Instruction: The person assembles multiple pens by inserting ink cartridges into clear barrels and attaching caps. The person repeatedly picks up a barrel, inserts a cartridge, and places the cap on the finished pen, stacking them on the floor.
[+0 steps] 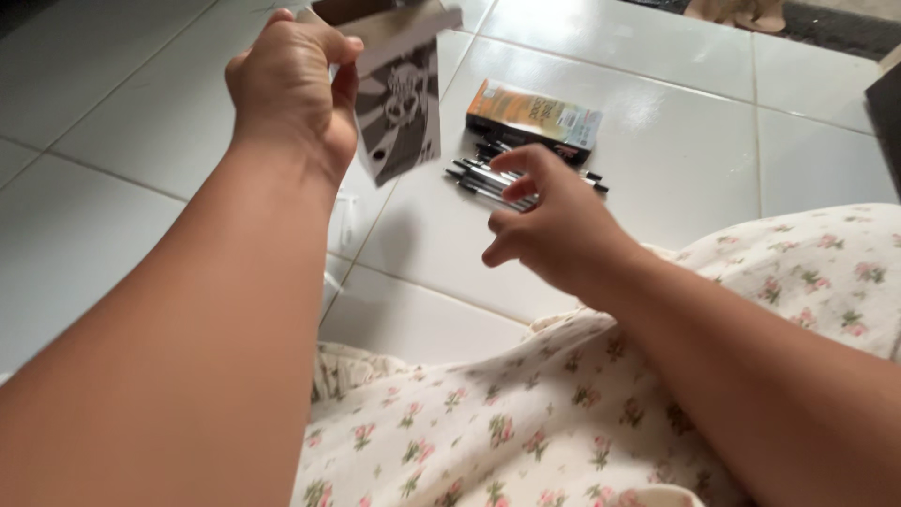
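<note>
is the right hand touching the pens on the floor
Cannot tell. In the head view the right hand overlaps the pile of pens, fingers curled over them, but motion blur hides any contact or gap.

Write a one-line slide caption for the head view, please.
Left hand holds a black-and-white card up; right hand reaches over pens beside an orange box.

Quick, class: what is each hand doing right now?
Left hand: closed, holding a black-and-white box up.
Right hand: open, fingers over the pens on the floor.

pens partly behind right hand, box top cropped
</note>
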